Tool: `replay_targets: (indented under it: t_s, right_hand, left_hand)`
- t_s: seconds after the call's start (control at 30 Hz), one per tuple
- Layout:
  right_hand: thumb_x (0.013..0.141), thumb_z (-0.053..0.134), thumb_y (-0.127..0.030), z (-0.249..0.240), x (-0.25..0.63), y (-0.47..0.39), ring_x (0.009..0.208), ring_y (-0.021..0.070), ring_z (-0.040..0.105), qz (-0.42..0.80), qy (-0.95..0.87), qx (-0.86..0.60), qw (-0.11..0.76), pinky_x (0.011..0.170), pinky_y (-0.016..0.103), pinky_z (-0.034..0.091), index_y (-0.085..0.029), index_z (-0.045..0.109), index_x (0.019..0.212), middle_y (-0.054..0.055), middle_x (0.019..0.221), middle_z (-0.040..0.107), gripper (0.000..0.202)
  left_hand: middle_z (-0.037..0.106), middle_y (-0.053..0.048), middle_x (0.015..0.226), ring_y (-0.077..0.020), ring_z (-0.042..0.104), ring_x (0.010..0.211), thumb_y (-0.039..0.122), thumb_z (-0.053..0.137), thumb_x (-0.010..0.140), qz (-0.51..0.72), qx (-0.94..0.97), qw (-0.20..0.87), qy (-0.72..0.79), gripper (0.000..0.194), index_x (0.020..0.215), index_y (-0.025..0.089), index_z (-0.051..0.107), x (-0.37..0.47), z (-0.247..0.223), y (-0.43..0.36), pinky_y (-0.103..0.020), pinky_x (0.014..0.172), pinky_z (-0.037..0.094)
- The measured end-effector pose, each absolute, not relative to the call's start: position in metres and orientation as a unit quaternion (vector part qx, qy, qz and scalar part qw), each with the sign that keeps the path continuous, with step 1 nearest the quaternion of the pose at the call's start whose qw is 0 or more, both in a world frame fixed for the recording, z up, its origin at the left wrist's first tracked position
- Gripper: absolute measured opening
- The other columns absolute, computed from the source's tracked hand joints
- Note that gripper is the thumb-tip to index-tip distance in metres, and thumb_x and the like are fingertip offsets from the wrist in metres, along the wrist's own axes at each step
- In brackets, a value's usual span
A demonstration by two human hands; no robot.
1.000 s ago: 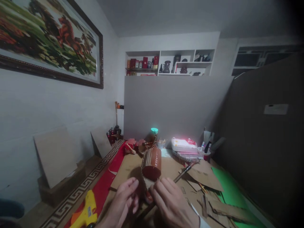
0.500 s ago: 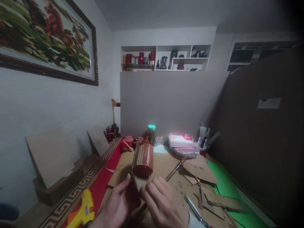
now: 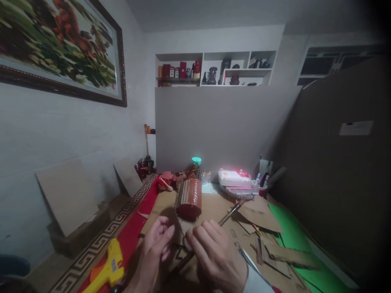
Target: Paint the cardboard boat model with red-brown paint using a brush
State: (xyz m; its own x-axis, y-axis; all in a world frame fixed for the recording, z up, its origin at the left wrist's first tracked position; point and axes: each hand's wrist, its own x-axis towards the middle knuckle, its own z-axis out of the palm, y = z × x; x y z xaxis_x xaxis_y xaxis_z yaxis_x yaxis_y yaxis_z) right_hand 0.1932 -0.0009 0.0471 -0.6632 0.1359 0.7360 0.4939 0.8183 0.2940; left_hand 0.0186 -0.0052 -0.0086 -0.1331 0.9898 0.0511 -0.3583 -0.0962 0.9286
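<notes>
My right hand [image 3: 214, 252] is closed around a paintbrush [image 3: 229, 214]; its dark handle runs out below the fist and its bristle end points to the far right. My left hand [image 3: 159, 240] is beside it with fingers loosely curled and apart, and I see nothing in it. Just beyond both hands is a cardboard model [image 3: 190, 197], a reddish-brown drum shape with pale stripes and a light dotted line. A corrugated strip edges its left side and comes forward to the right knuckles; whether they touch I cannot tell.
A yellow glue gun [image 3: 110, 268] lies left on the red cloth [image 3: 128, 236]. Scissors [image 3: 252, 262] lie right of my right hand, near cardboard scraps [image 3: 284, 252] and a green sheet [image 3: 276, 215]. A wipes pack [image 3: 234, 178] and a cup of pens [image 3: 259, 188] stand behind.
My left hand has drawn its fingers in from a raised thumb to a loose curl. My right hand and the paintbrush have shifted slightly right. The view has tilted a little.
</notes>
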Motion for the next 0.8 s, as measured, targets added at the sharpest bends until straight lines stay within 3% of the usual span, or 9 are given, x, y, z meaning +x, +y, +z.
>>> replay_targets:
  t_s: [0.07,0.17,0.27,0.43,0.7,0.8]
  right_hand:
    - [0.105,0.034,-0.009,0.047,0.195,0.0,0.067,0.0207,0.038,-0.243,-0.879,-0.182,0.367,0.061,0.036,0.024,-0.009,0.066,0.087,0.007,0.074,0.052,0.036]
    - [0.105,0.033,-0.009,0.045,0.197,-0.001,0.066,0.0205,0.038,-0.244,-0.881,-0.176,0.365,0.06,0.036,0.023,-0.008,0.065,0.085,0.008,0.074,0.053,0.038]
    - [0.105,0.029,-0.009,0.042,0.198,-0.003,0.066,0.0206,0.039,-0.248,-0.882,-0.163,0.367,0.06,0.036,0.025,-0.007,0.066,0.086,0.008,0.074,0.053,0.042]
    - [0.105,0.029,-0.009,0.035,0.202,-0.006,0.064,0.0206,0.04,-0.258,-0.881,-0.15,0.368,0.059,0.036,0.027,-0.006,0.067,0.09,0.008,0.073,0.055,0.041]
    - [0.107,0.029,-0.01,0.04,0.205,-0.007,0.064,0.0189,0.044,-0.258,-0.883,-0.135,0.367,0.058,0.034,0.033,-0.01,0.064,0.085,0.007,0.073,0.058,0.042]
    - [0.107,0.031,-0.012,0.043,0.209,-0.008,0.064,0.0194,0.046,-0.254,-0.885,-0.139,0.363,0.056,0.034,0.035,-0.007,0.066,0.096,0.007,0.074,0.06,0.038]
  left_hand:
    - [0.052,0.006,0.072,-0.0073,0.052,0.058,0.036,0.069,0.087,0.644,0.488,0.385,0.446,0.029,0.111,0.022,0.06,0.015,-0.011,-0.005,-0.015,0.053,0.043]
    - [0.064,0.0,0.091,-0.0107,0.066,0.083,0.021,0.052,0.097,0.59,0.669,0.173,0.418,0.034,0.129,0.028,0.059,0.01,-0.014,-0.006,-0.019,0.077,0.054]
    - [0.068,-0.002,0.1,-0.0105,0.069,0.094,0.009,0.042,0.097,0.519,0.77,0.058,0.366,0.048,0.138,0.032,0.053,0.006,-0.012,-0.007,-0.017,0.082,0.054]
    - [0.067,-0.001,0.086,-0.0091,0.069,0.076,0.002,0.039,0.094,0.482,0.803,-0.005,0.35,0.047,0.132,0.025,0.054,0.003,-0.005,-0.008,-0.014,0.07,0.055]
    - [0.067,-0.005,0.088,-0.0144,0.069,0.074,0.003,0.036,0.093,0.399,0.865,-0.063,0.297,0.051,0.138,0.021,0.048,-0.005,-0.013,-0.008,-0.021,0.068,0.057]
    - [0.065,-0.006,0.087,-0.0154,0.067,0.074,0.002,0.032,0.094,0.413,0.854,-0.1,0.3,0.053,0.142,0.019,0.045,-0.006,-0.02,-0.009,-0.023,0.066,0.055]
